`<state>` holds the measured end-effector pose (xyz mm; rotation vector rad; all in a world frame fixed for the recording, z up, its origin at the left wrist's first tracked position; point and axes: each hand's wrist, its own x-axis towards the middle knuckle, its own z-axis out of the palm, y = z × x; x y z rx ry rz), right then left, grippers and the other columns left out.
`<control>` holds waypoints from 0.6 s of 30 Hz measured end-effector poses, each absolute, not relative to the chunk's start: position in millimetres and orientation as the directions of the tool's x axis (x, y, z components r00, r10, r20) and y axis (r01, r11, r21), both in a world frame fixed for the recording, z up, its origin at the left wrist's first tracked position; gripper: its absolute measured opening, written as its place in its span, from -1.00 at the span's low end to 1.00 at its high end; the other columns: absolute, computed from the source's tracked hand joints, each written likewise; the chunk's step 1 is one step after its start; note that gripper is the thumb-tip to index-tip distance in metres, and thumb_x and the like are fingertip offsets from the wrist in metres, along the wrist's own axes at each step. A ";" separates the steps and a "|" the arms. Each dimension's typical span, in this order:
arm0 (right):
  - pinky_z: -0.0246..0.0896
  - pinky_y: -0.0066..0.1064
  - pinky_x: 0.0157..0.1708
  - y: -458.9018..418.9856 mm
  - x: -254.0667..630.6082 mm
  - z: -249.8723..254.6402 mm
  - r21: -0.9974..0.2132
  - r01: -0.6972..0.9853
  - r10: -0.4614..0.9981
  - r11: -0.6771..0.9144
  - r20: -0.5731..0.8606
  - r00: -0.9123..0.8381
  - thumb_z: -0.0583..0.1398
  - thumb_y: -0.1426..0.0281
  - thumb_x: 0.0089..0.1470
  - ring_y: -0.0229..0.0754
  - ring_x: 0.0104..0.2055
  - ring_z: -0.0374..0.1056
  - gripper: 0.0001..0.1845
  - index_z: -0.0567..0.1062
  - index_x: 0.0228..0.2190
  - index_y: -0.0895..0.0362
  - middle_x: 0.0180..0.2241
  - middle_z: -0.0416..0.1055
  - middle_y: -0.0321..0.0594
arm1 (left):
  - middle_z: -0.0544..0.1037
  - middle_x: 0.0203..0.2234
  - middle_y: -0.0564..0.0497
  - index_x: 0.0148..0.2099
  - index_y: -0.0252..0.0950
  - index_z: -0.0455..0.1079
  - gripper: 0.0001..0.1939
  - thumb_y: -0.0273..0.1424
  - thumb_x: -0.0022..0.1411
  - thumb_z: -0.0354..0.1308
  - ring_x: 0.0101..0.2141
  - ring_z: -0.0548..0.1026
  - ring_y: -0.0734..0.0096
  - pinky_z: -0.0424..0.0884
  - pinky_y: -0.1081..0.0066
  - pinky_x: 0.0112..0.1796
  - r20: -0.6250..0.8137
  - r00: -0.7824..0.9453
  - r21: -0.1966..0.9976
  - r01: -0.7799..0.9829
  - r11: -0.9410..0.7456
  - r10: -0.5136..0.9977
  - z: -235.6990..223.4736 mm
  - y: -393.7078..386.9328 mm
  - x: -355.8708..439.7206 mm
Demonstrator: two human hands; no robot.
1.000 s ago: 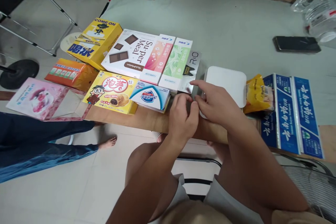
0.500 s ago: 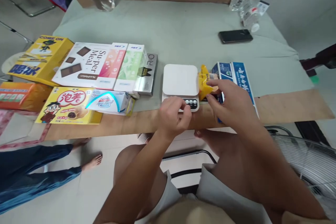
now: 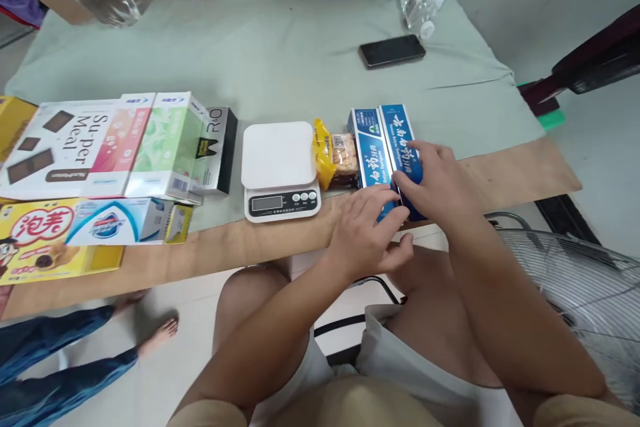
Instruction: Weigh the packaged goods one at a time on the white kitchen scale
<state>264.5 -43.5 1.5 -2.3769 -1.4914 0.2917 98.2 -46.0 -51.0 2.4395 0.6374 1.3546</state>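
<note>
Two blue and white toothpaste boxes lie side by side near the table's front edge. My right hand (image 3: 440,183) spans the right toothpaste box (image 3: 397,123), thumb at its left side and fingers at its right. Over the near end of the left toothpaste box (image 3: 367,130) rests my left hand (image 3: 367,227), its fingers spread. A snack pack with yellow wrapping (image 3: 324,155) stands left of the boxes, against a white kitchen scale (image 3: 277,155). The scale's plate holds nothing, and its display looks blank.
Left of the scale are a silver-black box (image 3: 220,150), a white Super Meal box (image 3: 60,140) and several other packages. A black phone (image 3: 393,51) and a plastic bottle (image 3: 417,3) lie farther back. A fan (image 3: 575,293) stands at right; another person's legs (image 3: 65,360) show lower left.
My view has turned right. My left hand has left the scale's buttons for the left toothpaste box. My right hand has moved from the yellow snack pack to the right toothpaste box.
</note>
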 end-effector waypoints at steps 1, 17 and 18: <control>0.45 0.04 -0.07 -43.5 264.7 2.3 -0.373 0.823 0.891 -0.428 -0.020 0.453 0.24 0.24 0.11 0.20 -0.02 0.51 -0.31 0.40 0.27 0.07 0.20 0.38 0.15 | 0.60 -0.08 -0.21 -0.07 -0.28 0.45 -0.78 -0.38 0.21 0.19 0.05 0.57 0.01 0.53 0.08 0.03 0.739 0.456 0.439 0.234 -0.868 0.496 -51.1 -44.7 101.6; 0.50 -0.01 -0.06 -44.9 270.8 21.4 -0.535 0.796 0.874 -0.282 0.198 0.443 0.21 0.12 0.23 0.16 0.00 0.56 -0.18 0.10 0.40 0.00 0.15 0.50 0.07 | 0.49 -0.13 -0.12 -0.04 -0.19 0.37 -0.79 -0.36 0.26 0.15 0.03 0.52 0.09 0.52 0.09 0.06 0.804 0.214 0.500 0.264 -0.825 0.555 -35.1 -21.3 74.1; 0.50 -0.04 -0.03 -44.6 262.4 26.5 -0.519 0.832 0.912 -0.197 0.215 0.350 0.16 0.12 0.28 0.16 0.06 0.55 -0.16 -0.01 0.44 0.00 0.21 0.45 0.11 | 0.48 -0.12 -0.13 -0.04 -0.20 0.37 -0.80 -0.35 0.28 0.14 0.04 0.51 0.09 0.51 0.07 0.08 0.802 0.170 0.514 0.295 -0.806 0.573 -33.5 -16.9 63.3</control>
